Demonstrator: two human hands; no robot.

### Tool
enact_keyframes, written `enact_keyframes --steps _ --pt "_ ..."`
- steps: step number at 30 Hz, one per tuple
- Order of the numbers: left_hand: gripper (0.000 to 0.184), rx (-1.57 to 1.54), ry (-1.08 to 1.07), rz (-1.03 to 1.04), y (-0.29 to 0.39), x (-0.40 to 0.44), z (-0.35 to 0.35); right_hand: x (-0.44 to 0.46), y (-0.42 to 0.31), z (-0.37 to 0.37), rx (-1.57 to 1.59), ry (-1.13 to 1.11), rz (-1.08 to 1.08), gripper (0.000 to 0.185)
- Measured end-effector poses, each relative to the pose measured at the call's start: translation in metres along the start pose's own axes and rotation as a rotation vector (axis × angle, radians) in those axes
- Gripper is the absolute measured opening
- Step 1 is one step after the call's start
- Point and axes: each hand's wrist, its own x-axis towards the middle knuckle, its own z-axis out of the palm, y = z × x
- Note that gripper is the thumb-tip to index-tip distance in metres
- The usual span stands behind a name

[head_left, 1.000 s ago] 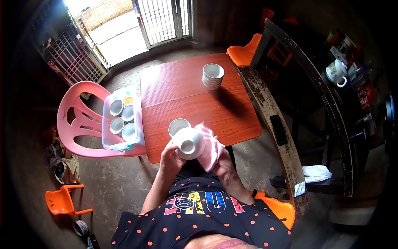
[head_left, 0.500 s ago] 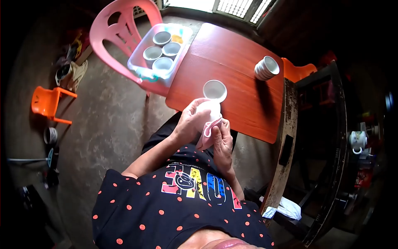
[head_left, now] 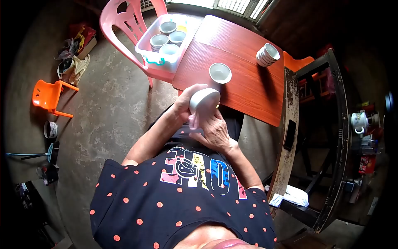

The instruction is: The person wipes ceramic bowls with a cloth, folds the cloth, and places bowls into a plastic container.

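Note:
A white bowl [head_left: 205, 99] is tilted on its side above my lap, its underside turned toward me. My left hand [head_left: 185, 103] is closed on the bowl's left edge. My right hand [head_left: 214, 132] presses against the lower side of the bowl with a pink cloth [head_left: 193, 122], mostly hidden between hand and bowl. Some right fingers are blurred. Just beyond the hands, a single bowl [head_left: 220, 73] stands upright on the red-brown table [head_left: 244, 97].
A stack of bowls [head_left: 268, 55] stands at the table's right side. At left, a clear plastic bin [head_left: 145, 49] holding several bowls rests on a pink chair [head_left: 108, 20]. A worn wooden bench-like frame [head_left: 282, 166] runs along the right. A small orange chair [head_left: 46, 95] is on the floor.
The held bowl has turned so its underside faces me. My right hand has moved from pinching the folded pink cloth to lying against the bowl. The view has shifted slightly.

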Motion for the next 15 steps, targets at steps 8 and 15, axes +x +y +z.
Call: enact_keyframes --steps 8,15 --pt "0.039 -0.005 0.008 0.18 -0.004 -0.006 0.01 0.013 0.008 -0.004 -0.123 0.007 0.047 0.07" --pt "0.046 0.525 -0.081 0.729 -0.011 -0.004 0.009 0.035 -0.019 -0.044 2.044 0.552 0.653 0.064"
